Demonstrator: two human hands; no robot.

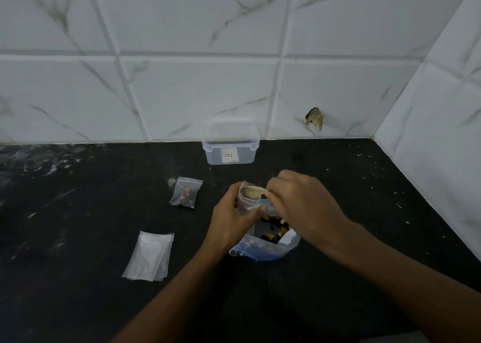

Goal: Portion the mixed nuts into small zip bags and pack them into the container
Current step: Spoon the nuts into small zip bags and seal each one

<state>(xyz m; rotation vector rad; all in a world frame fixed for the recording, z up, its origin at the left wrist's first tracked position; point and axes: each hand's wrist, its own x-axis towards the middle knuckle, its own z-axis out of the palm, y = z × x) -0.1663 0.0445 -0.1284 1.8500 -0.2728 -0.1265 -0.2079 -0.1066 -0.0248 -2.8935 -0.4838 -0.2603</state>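
above the nuts (273, 228), hands (234, 212) gripping bag (248, 199)

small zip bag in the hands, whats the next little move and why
Probably pull the mouth fully open and hold it over the big nut bag for filling. The left hand grips the small zip bag, the right hand pinches its top edge, and it looks empty. One filled bag lies on the counter; whether the container holds any is unclear.
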